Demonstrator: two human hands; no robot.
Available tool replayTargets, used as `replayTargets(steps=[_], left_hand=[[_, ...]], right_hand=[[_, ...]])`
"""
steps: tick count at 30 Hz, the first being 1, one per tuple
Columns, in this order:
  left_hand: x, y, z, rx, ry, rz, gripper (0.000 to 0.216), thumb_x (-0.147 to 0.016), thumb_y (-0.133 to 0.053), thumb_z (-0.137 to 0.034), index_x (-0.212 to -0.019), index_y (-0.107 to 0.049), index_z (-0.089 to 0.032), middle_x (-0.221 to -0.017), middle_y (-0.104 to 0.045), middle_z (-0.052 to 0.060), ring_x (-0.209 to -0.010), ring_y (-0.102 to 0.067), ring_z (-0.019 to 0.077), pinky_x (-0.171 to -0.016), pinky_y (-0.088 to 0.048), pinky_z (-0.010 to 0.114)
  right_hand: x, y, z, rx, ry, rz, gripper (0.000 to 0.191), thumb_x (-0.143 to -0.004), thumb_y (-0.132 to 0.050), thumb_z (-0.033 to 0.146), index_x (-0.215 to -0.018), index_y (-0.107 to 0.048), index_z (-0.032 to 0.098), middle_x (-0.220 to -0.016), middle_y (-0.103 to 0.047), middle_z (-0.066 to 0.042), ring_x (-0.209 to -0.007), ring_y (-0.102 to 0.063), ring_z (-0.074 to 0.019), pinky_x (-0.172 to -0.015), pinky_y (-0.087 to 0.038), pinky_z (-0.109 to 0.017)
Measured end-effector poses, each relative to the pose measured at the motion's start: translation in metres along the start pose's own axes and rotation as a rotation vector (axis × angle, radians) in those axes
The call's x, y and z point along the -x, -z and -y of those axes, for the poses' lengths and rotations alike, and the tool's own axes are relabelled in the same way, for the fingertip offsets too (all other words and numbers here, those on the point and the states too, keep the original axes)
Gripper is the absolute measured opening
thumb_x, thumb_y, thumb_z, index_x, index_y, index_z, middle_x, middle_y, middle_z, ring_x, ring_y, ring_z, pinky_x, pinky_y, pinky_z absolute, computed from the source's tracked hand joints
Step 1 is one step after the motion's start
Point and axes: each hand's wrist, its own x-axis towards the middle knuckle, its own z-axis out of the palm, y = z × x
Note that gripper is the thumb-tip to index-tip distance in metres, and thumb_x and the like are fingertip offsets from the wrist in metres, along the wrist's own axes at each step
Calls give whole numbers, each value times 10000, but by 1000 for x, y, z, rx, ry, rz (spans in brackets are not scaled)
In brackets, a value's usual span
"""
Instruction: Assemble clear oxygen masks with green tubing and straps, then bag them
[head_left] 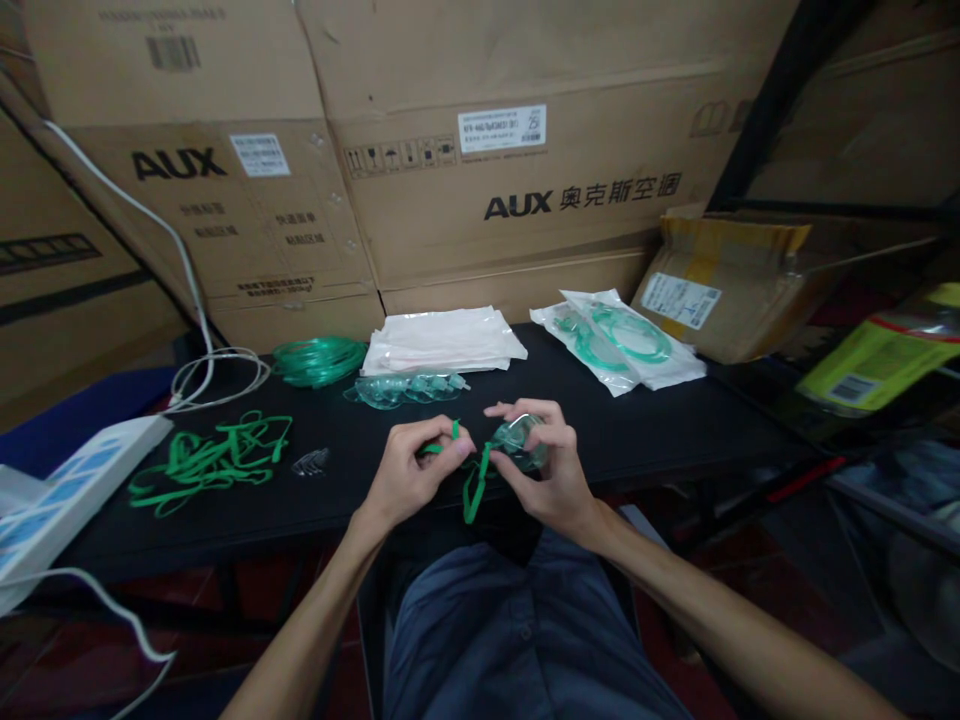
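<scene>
My left hand (415,470) is closed in a pinch on a green elastic strap (474,488) whose loop hangs down between my hands. My right hand (544,462) is wrapped round a clear green face mask (519,443) and also touches the strap. Both hands hover just above the front edge of the black table (675,430). More clear masks (401,389) lie in a row on the table behind my hands.
A pile of green straps (210,460) lies left, small metal clips (310,461) beside it, coiled green tubing (319,360) further back. White plastic bags (442,340) and packed masks (622,340) lie at the back. Cardboard boxes (480,150) wall the rear. A white power strip (60,500) sits far left.
</scene>
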Motion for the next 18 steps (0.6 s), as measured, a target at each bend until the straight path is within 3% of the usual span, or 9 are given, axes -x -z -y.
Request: replayTargets(steps=[4, 10, 18], left_hand=[[1, 0, -2, 58, -21, 52, 197, -924, -647, -327, -947, -728, -149, -741, -631, -5, -605, -513, 102, -566, -380, 207], [2, -1, 0, 50, -98, 80, 126, -895, -693, -279, -910, -723, -157, -728, -609, -2, -592, -479, 100, -553, -366, 217], [2, -2, 4, 169, -23, 170, 155, -873, -725, -309, -904, -689, -161, -690, -478, -56, -509, -331, 60, -462, -266, 200]], right_hand=[[2, -1, 2, -13, 100, 21, 480, -816, -651, -76, -1036, -416, 280, -1200, -465, -50, -1222, -635, -277, -1069, -495, -589], [5, -2, 1, -23, 123, -22, 473, -791, -634, -107, -986, -430, 273, -1178, -468, -32, -1219, -640, -277, -1097, -476, -631], [7, 0, -1, -62, 112, 30, 467, -818, -655, -71, -1037, -440, 281, -1153, -506, -41, -1197, -649, -275, -1034, -536, -576]])
